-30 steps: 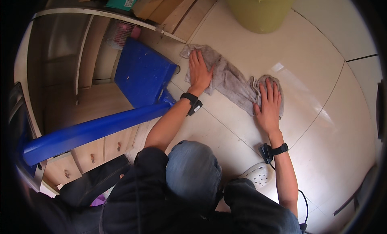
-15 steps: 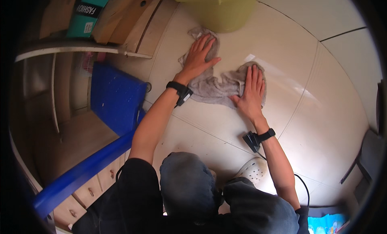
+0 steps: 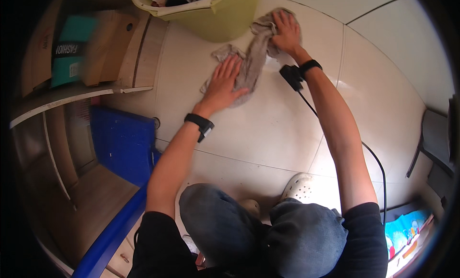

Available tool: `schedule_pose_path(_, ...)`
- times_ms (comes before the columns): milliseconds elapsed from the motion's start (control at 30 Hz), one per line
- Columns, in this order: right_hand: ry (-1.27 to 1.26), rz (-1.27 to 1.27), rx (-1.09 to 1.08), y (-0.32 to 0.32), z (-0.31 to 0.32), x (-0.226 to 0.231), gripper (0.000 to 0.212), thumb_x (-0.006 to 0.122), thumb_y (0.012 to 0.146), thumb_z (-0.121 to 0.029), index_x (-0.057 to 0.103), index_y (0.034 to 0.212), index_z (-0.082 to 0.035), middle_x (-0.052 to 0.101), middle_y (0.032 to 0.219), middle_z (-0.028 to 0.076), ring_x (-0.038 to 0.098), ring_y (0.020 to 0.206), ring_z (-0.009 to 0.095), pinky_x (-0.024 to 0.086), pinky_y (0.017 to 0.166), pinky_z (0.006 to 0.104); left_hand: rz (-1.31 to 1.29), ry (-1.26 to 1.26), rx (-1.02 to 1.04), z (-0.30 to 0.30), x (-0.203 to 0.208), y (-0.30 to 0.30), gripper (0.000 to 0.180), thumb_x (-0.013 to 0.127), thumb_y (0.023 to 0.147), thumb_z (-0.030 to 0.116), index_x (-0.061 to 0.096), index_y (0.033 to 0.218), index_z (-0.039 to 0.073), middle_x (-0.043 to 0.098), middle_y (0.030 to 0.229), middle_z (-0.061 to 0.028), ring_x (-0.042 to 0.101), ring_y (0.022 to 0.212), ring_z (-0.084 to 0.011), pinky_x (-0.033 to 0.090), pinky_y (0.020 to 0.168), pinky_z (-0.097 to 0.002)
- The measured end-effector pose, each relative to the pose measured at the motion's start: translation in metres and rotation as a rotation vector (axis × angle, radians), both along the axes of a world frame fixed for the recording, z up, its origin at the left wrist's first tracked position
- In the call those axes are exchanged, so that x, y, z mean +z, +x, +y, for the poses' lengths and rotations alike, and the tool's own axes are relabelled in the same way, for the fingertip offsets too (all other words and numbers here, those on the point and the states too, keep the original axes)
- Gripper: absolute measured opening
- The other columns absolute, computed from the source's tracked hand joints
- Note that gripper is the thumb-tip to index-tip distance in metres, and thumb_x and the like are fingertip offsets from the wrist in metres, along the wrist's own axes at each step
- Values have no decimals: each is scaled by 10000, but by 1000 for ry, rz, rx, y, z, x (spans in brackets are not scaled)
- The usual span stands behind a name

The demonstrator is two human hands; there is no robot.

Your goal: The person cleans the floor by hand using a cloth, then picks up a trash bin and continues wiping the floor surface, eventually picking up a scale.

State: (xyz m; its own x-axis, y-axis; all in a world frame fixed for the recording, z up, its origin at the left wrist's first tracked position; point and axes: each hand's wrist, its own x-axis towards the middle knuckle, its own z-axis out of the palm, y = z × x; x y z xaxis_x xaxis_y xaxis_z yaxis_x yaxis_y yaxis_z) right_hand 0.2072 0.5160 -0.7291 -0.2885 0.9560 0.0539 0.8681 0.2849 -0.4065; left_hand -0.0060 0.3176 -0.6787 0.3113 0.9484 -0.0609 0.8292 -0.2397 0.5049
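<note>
A flat rectangular teal package [image 3: 67,53] with a black band across its middle lies at the upper left, on top of a curved white shelf edge [image 3: 72,93]. Just beside it, to its right and touching it, rests a plain brown cardboard box [image 3: 108,45]. Another brown cardboard piece [image 3: 40,53] sits against the package's left side. No screens or signs show.

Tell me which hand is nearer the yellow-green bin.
Right. The right hand grips the grey cloth just beside the yellow-green bin; the left hand lies flat on the cloth, farther below it.
</note>
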Motion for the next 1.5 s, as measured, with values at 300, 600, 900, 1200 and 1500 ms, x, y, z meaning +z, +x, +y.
schedule_pose_path(300, 8, 259, 343, 2, -139, 35, 733, 587, 642, 60, 549, 1333, -182, 450, 1461, 47, 338, 1381, 316, 240, 1137, 505, -30, 90, 15, -21, -12, -1, 612, 613, 888, 184, 359, 1431, 61, 254, 1538, -130, 166, 1451, -301, 126, 1188, -450)
schedule_pose_path(600, -135, 380, 359, 52, -260, 61, 652, 527, 602, 102, 577, 1233, -51, 511, 1392, 85, 418, 1306, 348, 318, 1094, 467, -170, 1, 88, -137, 19, 25, 658, 548, 662, -130, 479, 1292, 50, 433, 1395, -141, 354, 1341, -348, 295, 1118, -427)
schedule_pose_path(900, -93, 442, 878, 39, -352, 141, 520, 621, 671, -56, 620, 1187, -122, 579, 1197, 79, 567, 984, 271, 474, 750, 376, 12, 85, 405, -329, 45, -3, 530, 600, 768, 114, 521, 1283, 16, 473, 1309, -246, 423, 1226, -460, 304, 1062, -524)
schedule_pose_path(1200, -175, -63, 1464, 80, -428, 67, 637, 547, 879, -465, 426, 1440, -188, 282, 1554, -8, 199, 1436, 167, 228, 1094, 338, 247, -62, 422, -460, -1, 25, 663, 619, 794, 193, 392, 1376, -27, 354, 1407, -289, 311, 1319, -472, 230, 1106, -527)
schedule_pose_path(1500, -347, -67, 1123, 85, -410, 85, 678, 449, 946, -513, 390, 1439, -52, 216, 1578, 71, 129, 1469, 233, 76, 1187, 439, 277, -50, 780, -316, -3, 26, 967, 651, 819, 371, 110, 1479, -84, 37, 1533, -348, 22, 1448, -461, 78, 1164, -530)
